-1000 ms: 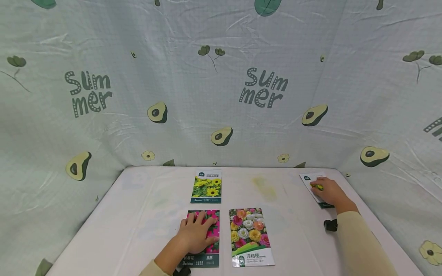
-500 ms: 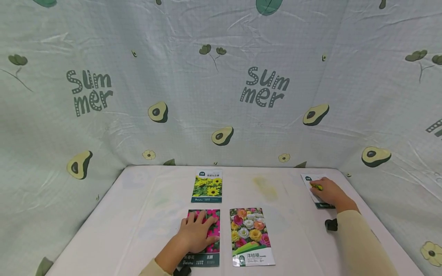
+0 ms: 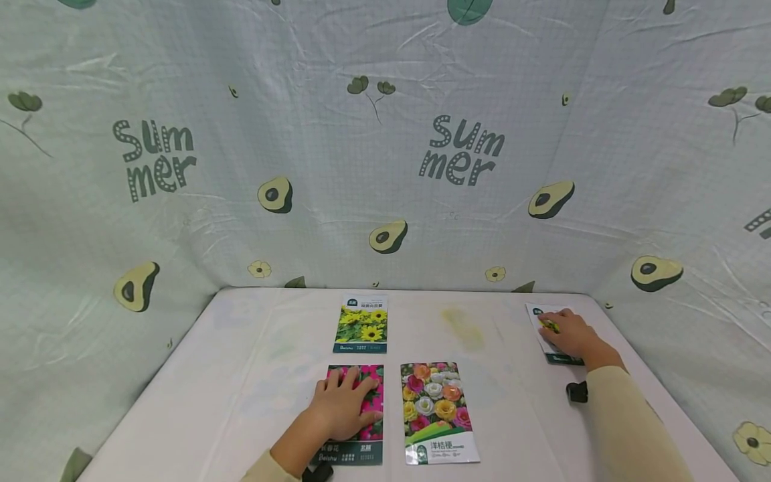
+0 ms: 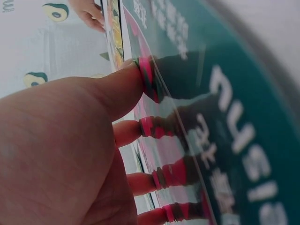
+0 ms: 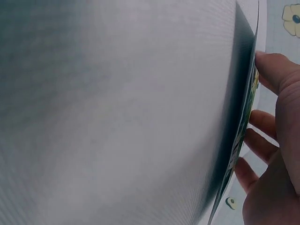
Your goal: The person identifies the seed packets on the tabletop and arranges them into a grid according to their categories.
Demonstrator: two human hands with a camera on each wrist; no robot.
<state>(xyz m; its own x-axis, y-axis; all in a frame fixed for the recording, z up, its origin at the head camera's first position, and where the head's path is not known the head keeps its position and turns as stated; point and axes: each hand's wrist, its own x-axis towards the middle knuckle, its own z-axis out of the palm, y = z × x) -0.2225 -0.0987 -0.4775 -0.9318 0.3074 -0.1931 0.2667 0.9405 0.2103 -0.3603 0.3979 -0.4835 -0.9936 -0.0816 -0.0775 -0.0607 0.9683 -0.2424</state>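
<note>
My left hand lies spread on a seed packet with pink flowers at the front of the table. In the left wrist view the thumb and fingertips touch its glossy face, and the palm is raised off it. At the far right, my right hand rests with its fingertips on another seed packet, white at the top with a dark green bottom band. That hand hides most of its picture. The right wrist view shows those fingertips along this packet's face, seen nearly edge-on.
A packet with multicoloured roses lies just right of the pink-flower one. Behind them is a packet with yellow flowers. The white tabletop meets a hanging printed sheet at the back and sides. A yellowish stain marks the cloth.
The right hand has shifted slightly left, and the near end of the packet under it has swung left, so it lies a little straighter. The left hand stays put.
</note>
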